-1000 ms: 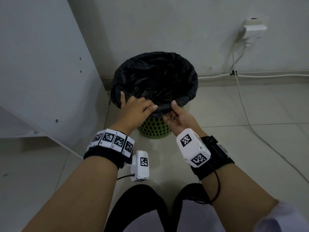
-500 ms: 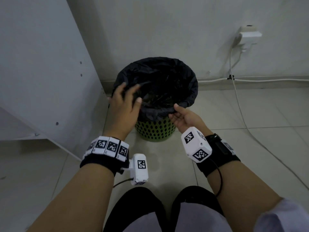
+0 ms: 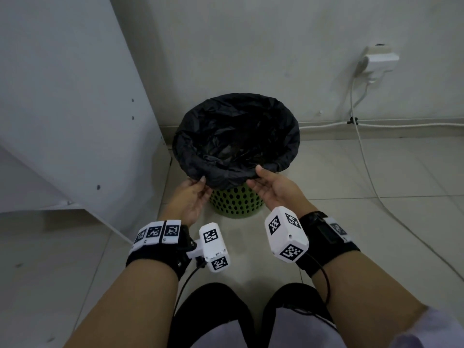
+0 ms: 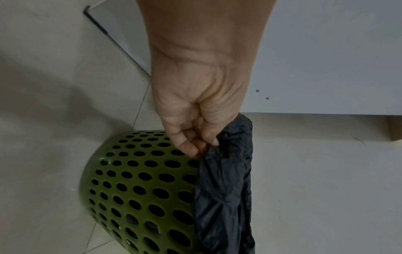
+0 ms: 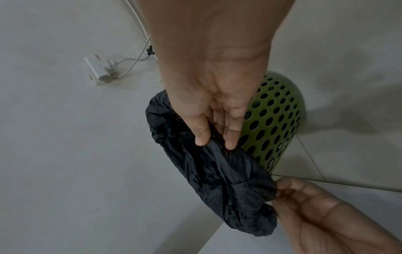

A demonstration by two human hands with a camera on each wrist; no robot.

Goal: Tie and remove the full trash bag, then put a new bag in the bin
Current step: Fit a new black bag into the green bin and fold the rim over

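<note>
A black trash bag (image 3: 236, 136) lines a green perforated bin (image 3: 237, 202) on the tiled floor; its edge is folded over the rim. My left hand (image 3: 194, 190) pinches the folded bag edge (image 4: 226, 146) at the near left of the rim, thumb and fingers curled on the plastic. My right hand (image 3: 266, 183) pinches the same edge (image 5: 217, 154) at the near right, thumb on top and fingers underneath. In the right wrist view the left hand (image 5: 304, 202) shows at the lower right, holding the bag too. The bag's inside is dark; its contents cannot be made out.
A white cabinet panel (image 3: 62, 109) stands close on the bin's left. The wall is right behind the bin. A white power adapter (image 3: 376, 61) hangs on the wall at right, and its cable (image 3: 371, 177) trails across the floor tiles. My knees are at the bottom of the head view.
My left hand has come off the top left of the rim, moved down to the near edge and pinched the bag fold. My right hand stays on the near right edge.
</note>
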